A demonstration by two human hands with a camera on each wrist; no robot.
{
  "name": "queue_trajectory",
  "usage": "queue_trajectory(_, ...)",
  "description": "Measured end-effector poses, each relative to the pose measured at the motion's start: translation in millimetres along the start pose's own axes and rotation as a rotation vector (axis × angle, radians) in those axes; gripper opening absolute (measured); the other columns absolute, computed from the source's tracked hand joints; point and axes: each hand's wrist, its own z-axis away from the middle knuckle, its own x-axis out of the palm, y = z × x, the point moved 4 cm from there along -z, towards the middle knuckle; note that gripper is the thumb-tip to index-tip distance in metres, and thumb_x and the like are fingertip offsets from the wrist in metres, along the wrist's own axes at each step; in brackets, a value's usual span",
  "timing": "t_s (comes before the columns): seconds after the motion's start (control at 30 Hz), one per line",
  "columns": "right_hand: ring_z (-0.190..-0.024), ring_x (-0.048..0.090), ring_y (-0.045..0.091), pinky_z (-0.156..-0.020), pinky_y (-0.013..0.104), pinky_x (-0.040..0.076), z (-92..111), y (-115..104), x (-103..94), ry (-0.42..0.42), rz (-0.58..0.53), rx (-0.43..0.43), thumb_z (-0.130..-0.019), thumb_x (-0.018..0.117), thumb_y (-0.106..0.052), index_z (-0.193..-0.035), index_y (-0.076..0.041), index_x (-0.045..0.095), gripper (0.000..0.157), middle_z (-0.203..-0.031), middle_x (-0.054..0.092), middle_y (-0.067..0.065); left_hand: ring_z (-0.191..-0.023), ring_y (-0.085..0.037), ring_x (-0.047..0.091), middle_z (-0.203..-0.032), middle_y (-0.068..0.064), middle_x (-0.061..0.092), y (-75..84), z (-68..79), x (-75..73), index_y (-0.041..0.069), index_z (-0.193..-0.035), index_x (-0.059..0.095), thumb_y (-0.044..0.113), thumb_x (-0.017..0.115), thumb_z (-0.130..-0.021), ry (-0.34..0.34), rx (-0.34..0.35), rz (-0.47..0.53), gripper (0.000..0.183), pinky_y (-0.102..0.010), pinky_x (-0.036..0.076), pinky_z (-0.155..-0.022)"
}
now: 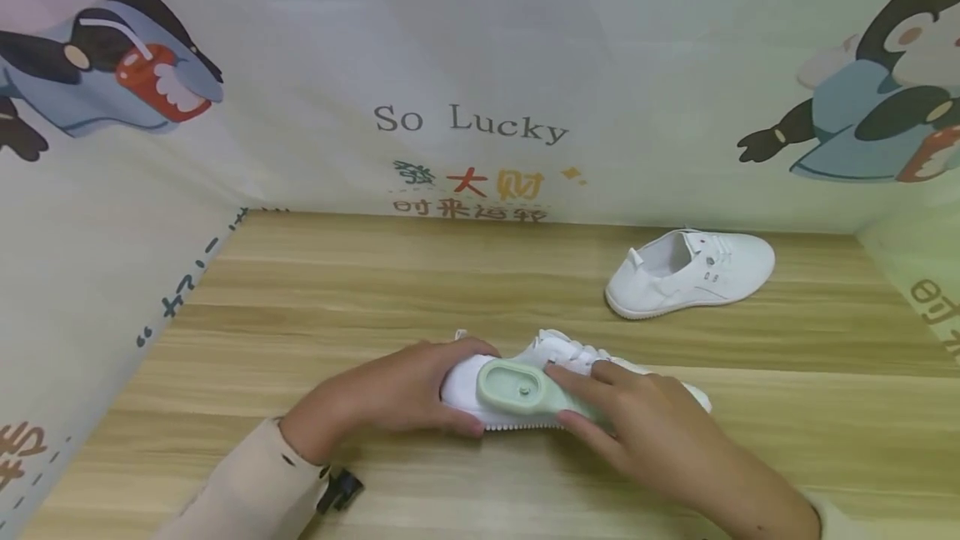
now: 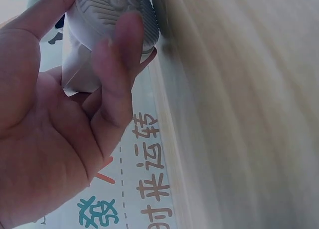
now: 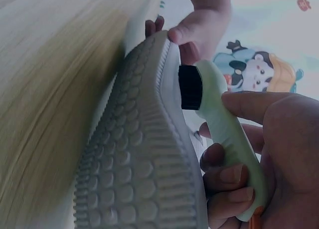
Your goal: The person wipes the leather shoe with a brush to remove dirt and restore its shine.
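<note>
A white lace-up shoe (image 1: 462, 382) lies tilted on its side on the wooden surface, its studded sole (image 3: 132, 154) turned toward the person. My left hand (image 1: 405, 386) grips the heel end, thumb and fingers on opposite sides; the left wrist view shows the fingers (image 2: 117, 79) curled round it. In my right hand (image 1: 652, 423) is a pale green shoe brush (image 1: 512, 387), its handle (image 3: 232, 144) wrapped by the fingers. The brush's dark bristles (image 3: 190, 87) touch the side of the shoe near the heel. The right hand partly hides the toe end.
A second white shoe (image 1: 693, 273) stands upright at the back right, near the printed cloth wall (image 1: 480, 40). Cloth walls also close off the left and right sides of the wood-grain surface (image 1: 337, 273). A small black clip (image 1: 341, 490) hangs by the left sleeve.
</note>
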Motion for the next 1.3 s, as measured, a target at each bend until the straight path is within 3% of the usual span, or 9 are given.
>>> queue_trajectory(0.3,-0.06,0.046,0.003,-0.054,0.026,0.043,-7.4,-7.3,10.2,-0.036,-0.031,-0.006,-0.094,0.067,-0.04,-0.133,-0.03,0.065,0.04,-0.084,0.059,-0.008,-0.111,-0.004,0.06,-0.123,0.018,0.064,-3.0,-6.3,7.1,0.037,-0.134,0.052,0.043,0.086,-0.075,-0.03,0.025,0.035,0.069,-0.034,0.046,-0.1)
queue_trajectory(0.6,-0.062,0.05,0.003,-0.055,0.026,0.045,-5.5,-7.2,10.4,-0.02,-0.021,0.007,-0.094,0.068,-0.04,-0.134,-0.031,0.064,0.041,-0.086,0.062,-0.008,-0.109,-0.006,0.06,-0.122,0.015,0.065,0.0,-7.8,4.9,0.034,-0.133,0.053,0.042,0.086,-0.075,-0.045,0.038,0.041,0.067,-0.035,0.045,-0.099)
queue_trajectory(0.73,-0.065,0.054,0.005,-0.057,0.028,0.046,-5.8,-6.5,3.5,-0.045,-0.013,0.02,-0.095,0.065,-0.044,-0.135,-0.034,0.063,0.041,-0.088,0.063,-0.008,-0.108,-0.007,0.061,-0.122,0.014,0.065,-0.5,-5.4,2.2,0.034,-0.134,0.053,0.042,0.087,-0.075,-0.026,0.034,0.03,0.069,-0.034,0.046,-0.097)
queue_trajectory(0.83,-0.077,0.066,0.013,-0.064,0.036,0.052,-4.7,-2.7,-3.7,-0.081,-0.007,0.054,-0.095,0.064,-0.047,-0.136,-0.036,0.061,0.042,-0.098,0.069,-0.004,-0.106,-0.007,0.061,-0.122,0.013,0.065,-0.1,-3.6,0.9,0.034,-0.134,0.053,0.042,0.087,-0.075,-0.02,0.034,0.022,0.069,-0.033,0.047,-0.094)
queue_trajectory(1.0,-0.088,0.071,0.022,-0.072,0.043,0.056,-2.6,6.2,-15.5,-0.103,-0.015,0.072,-0.092,0.069,-0.043,-0.134,-0.035,0.063,0.043,-0.105,0.073,0.004,-0.099,-0.007,0.062,-0.119,0.011,0.066,-0.2,-1.4,0.3,0.033,-0.134,0.054,0.042,0.087,-0.075,-0.012,0.033,0.023,0.068,-0.031,0.049,-0.089)
queue_trajectory(1.1,-0.089,0.071,0.021,-0.073,0.043,0.056,-2.2,10.1,-22.4,-0.105,-0.006,0.064,-0.091,0.071,-0.041,-0.132,-0.035,0.065,0.042,-0.107,0.074,0.005,-0.096,-0.008,0.062,-0.117,0.01,0.067,0.5,-0.4,-0.9,0.032,-0.133,0.054,0.041,0.087,-0.075,-0.002,0.028,0.026,0.068,-0.031,0.049,-0.088)
queue_trajectory(1.3,-0.073,0.058,0.006,-0.063,0.032,0.048,1.4,16.8,-30.7,-0.141,0.013,0.073,-0.089,0.073,-0.04,-0.128,-0.034,0.068,0.039,-0.092,0.07,-0.007,-0.095,-0.008,0.061,-0.117,0.008,0.067,-0.4,1.6,-0.2,0.029,-0.134,0.054,0.041,0.087,-0.075,-0.009,0.01,0.037,0.068,-0.031,0.049,-0.087)
